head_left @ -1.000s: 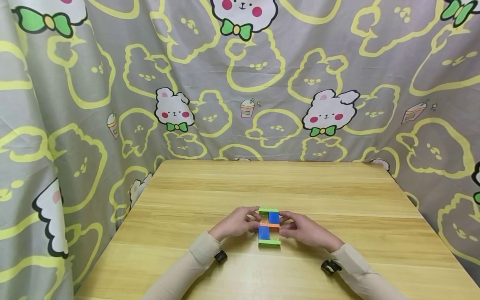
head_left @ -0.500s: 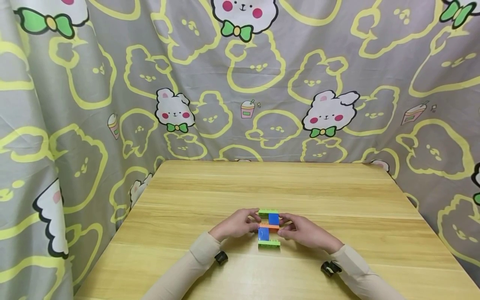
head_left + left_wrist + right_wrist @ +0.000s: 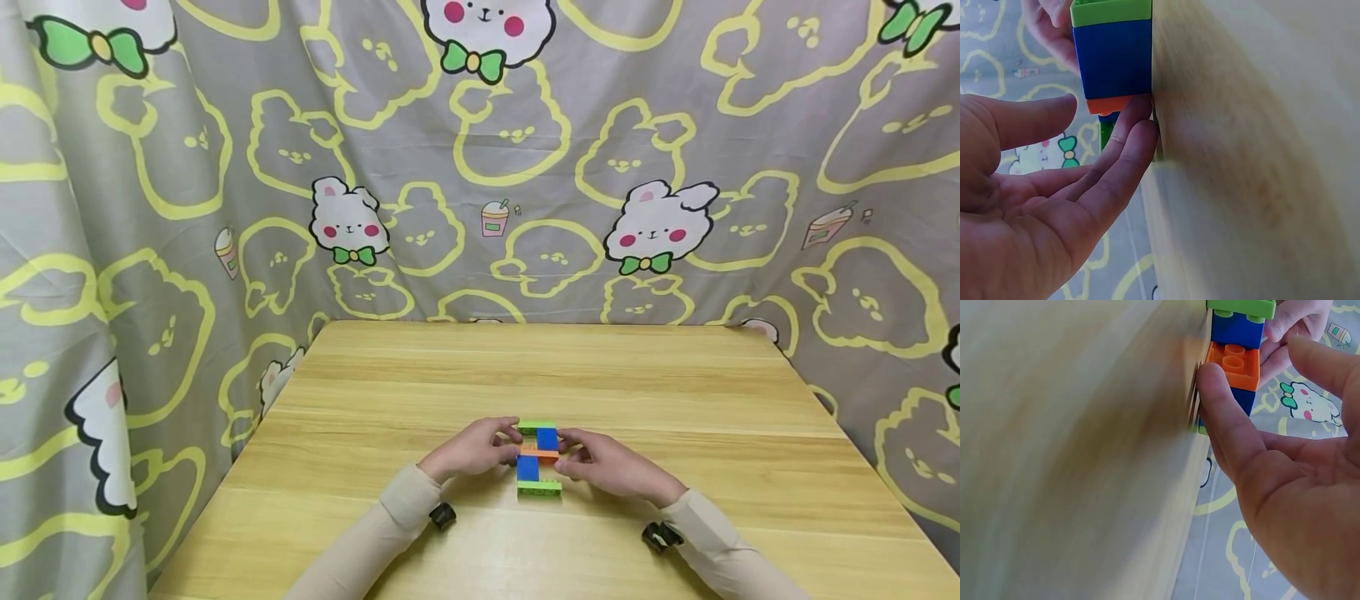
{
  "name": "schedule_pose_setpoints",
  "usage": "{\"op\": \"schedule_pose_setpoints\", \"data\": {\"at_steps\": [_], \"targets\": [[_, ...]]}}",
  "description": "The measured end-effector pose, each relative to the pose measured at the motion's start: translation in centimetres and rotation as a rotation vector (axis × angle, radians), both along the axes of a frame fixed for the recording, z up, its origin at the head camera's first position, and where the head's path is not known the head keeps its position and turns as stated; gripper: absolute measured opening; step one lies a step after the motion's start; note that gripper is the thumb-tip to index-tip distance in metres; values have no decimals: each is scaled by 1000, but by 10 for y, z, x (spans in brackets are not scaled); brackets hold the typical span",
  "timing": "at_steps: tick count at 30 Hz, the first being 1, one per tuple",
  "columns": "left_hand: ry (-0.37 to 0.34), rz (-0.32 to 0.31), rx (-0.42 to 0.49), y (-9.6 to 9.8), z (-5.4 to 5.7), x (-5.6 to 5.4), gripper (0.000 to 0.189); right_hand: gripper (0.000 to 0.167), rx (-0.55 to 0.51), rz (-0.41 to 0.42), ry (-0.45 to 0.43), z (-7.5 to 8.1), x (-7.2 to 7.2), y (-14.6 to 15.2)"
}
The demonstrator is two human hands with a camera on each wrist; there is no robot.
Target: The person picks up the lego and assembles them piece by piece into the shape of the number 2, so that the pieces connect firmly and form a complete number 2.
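Between both hands [image 3: 480, 448], brick stack [image 3: 537, 457].

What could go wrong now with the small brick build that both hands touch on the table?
1. The brick build lies flat on the wooden table, and its two blue bricks look offset from each other across the thin orange brick. Uneven pressure there may snap it apart.
2. The left hand and right hand touch it only with fingertips, so it could slide or twist away.
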State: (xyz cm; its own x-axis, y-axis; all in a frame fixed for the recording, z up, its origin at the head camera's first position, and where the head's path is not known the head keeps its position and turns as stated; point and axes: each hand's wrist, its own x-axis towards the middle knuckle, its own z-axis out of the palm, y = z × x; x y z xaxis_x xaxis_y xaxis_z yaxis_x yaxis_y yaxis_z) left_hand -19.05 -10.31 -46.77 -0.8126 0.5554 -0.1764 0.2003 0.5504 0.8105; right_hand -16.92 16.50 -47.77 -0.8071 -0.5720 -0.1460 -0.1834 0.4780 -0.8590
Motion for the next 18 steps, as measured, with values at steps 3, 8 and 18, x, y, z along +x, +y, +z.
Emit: {"op": "schedule_pose_setpoints", "data": {"at_steps": [3, 8, 18], "targets": [[5, 4, -7, 0, 0, 0, 57, 64, -4, 3, 1, 0, 1, 1], [5, 15, -8, -2, 4, 4, 59, 66, -6, 3, -5, 2, 3, 3], [105, 62, -15, -21, 24, 9, 64, 66, 55, -76, 78, 15, 2, 12]]}}
